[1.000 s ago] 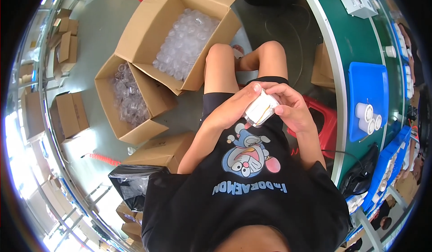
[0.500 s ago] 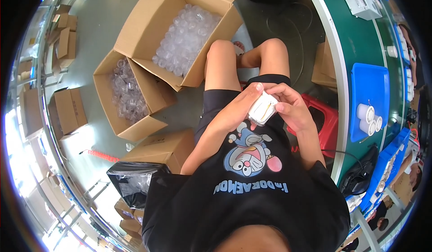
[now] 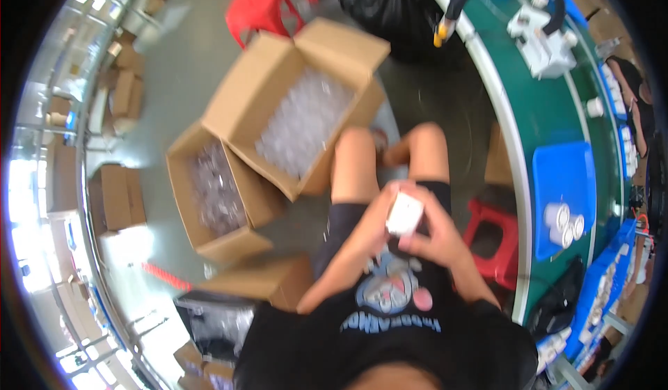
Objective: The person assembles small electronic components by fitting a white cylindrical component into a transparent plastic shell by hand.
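Between my hands, above my lap, is a small white block-shaped item (image 3: 404, 215) with rounded corners; its face is blurred, so I cannot tell its exact kind. My left hand (image 3: 378, 216) is closed along its left side. My right hand (image 3: 437, 231) curls round its far and right sides, with the thumb at its near right corner. The fingertips behind the item are partly hidden.
Left of my knees stand an open carton (image 3: 243, 105) of clear plastic pieces and a smaller open carton (image 3: 184, 181) of similar pieces. On the right, a green workbench (image 3: 504, 112) carries a blue tray (image 3: 557, 164) with white cylinders. A red stool (image 3: 504, 240) stands beside me.
The whole view has shifted, so the surroundings sit lower in the picture. The white item has turned in my hands, and its earlier line-marked face no longer shows clearly. Both hands still hold it.
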The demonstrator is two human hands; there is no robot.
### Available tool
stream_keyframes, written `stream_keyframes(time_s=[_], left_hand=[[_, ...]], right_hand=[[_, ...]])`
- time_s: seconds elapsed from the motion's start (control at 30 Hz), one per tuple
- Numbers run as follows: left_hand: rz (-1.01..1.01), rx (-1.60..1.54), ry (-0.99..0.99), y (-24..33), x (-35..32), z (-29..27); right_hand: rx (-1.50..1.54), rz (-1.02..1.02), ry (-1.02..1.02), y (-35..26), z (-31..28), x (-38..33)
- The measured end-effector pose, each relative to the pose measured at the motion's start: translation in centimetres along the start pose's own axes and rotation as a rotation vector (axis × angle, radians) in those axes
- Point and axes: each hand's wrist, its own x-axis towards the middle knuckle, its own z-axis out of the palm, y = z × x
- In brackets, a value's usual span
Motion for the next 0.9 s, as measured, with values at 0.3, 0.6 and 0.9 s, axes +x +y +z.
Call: stream_keyframes(time_s=[0.3,0.6,0.9], left_hand=[[0.604,0.688,0.132,6.7,-1.7,3.1],[0.67,0.419,0.177,6.1,1.6,0.1],[0.588,0.503,0.118,5.6,3.0,1.2]], right_hand=[[-0.45,-0.14,0.212,-3.9,2.0,3.9],[-0.332,-0.141,0.296,-4.3,3.6,5.7],[-0.261,0.006,0.303,-4.1,2.0,4.1]])
